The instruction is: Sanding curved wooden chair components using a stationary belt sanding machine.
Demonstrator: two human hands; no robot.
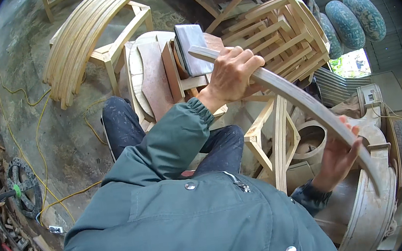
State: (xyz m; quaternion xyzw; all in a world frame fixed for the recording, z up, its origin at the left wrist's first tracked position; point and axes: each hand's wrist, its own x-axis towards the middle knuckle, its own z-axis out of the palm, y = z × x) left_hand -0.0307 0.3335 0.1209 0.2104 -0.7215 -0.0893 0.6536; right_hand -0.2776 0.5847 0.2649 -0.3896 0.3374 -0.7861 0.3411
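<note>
A long, curved wooden strip (315,107) slants across in front of me, its upper end at the centre and its lower end at the right. My left hand (234,72) is closed over it near the upper end, knuckles up. Lower down, my right hand (338,152) holds the strip, with its fingers partly hidden behind the wood. Just beyond my left hand, a grey-faced rectangular pad (194,47) stands tilted on a wooden stand (172,71). The strip's upper tip overlaps the pad in view; whether they touch I cannot tell.
Several curved strips (87,41) lie stacked over a wooden frame (126,35) at the far left. Slatted wooden pieces (281,42) are piled beyond my hands. A large machine housing (370,215) stands at right. Yellow cable (39,144) crosses the floor at left.
</note>
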